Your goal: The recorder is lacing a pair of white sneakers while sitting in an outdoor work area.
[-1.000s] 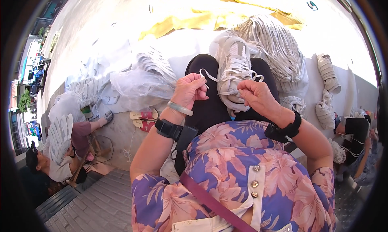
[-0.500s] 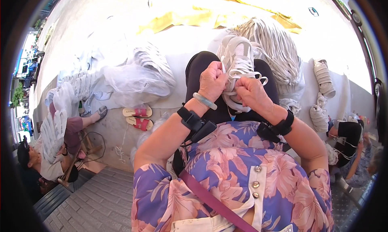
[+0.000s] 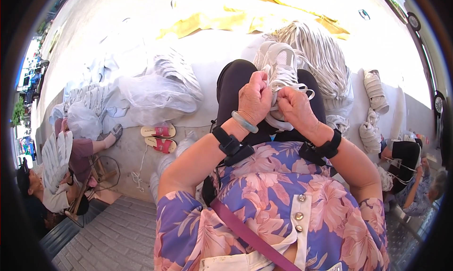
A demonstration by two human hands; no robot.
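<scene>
A white and grey sneaker (image 3: 284, 58) rests between my knees, its toe pointing away from me. White shoelaces (image 3: 284, 75) cross over its front, and a loop of lace sticks out to the right. My left hand (image 3: 255, 100) is closed at the left side of the shoe's opening, fingertips pinched on the lace. Just beside it, my right hand (image 3: 298, 108) is curled with thumb and finger pinching the lace over the tongue area. Both hands hide the shoe's rear part. Behind the sneaker's left side, part of another pale shoe (image 3: 262, 54) shows.
A thick bundle of white laces (image 3: 325, 58) lies beyond my right knee. Stacked white shoe pieces (image 3: 376, 94) stand farther right. To the left are clear plastic (image 3: 151, 94), pink sandals (image 3: 161, 145) and a seated person (image 3: 56, 176). Another person (image 3: 415, 186) sits at right.
My left hand has moved right, closer to my right hand, and the lace stretched from it no longer shows as plainly. My right hand has shifted only slightly.
</scene>
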